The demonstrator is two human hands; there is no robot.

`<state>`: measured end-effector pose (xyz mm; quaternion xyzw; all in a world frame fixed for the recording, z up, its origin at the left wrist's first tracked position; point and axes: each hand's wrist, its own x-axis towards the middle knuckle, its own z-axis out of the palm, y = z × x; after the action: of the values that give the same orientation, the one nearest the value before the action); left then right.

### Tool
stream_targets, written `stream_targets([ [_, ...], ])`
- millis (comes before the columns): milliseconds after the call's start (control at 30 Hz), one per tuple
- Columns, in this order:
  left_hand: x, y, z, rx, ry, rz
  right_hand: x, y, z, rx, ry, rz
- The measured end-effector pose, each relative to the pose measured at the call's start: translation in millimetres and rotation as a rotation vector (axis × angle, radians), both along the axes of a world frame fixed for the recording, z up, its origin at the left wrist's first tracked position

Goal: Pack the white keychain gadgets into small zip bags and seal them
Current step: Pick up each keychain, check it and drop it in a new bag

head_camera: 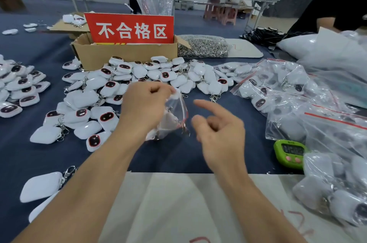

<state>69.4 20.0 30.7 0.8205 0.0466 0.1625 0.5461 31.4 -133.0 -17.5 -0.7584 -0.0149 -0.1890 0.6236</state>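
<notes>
Progress partway. Left hand point(145, 108) at frame centre, grip pinched on the top of a small zip bag point(174, 117) with what looks like a white gadget inside. Its red seal strip seems not yet pressed closed. Right hand point(220, 133) just beside it, grip loose and holding nothing, index finger out. Done: heap of filled bags point(278, 88) at right of frame. Left to do: big pile of loose gadgets point(139, 76) across centre and left of the blue desk point(178, 155), so plenty remains. Green timer point(290, 153) lower right.
</notes>
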Motion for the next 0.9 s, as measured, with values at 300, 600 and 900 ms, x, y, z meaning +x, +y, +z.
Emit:
stream_targets([
  [300,2.9,39.3,38.5,-0.192,-0.408,0.326,46.7,-27.8,-12.9,-0.25,0.241,-0.187],
  [600,-9.6,-21.7,-12.6,0.184,-0.107,0.038,121.5,-31.9,-16.2,-0.726,0.246,-0.091],
  [900,-14.2,-46.2,-60.7,0.695,-0.04,-0.329,127.6,-39.1,-19.9,-0.555,0.171,-0.171],
])
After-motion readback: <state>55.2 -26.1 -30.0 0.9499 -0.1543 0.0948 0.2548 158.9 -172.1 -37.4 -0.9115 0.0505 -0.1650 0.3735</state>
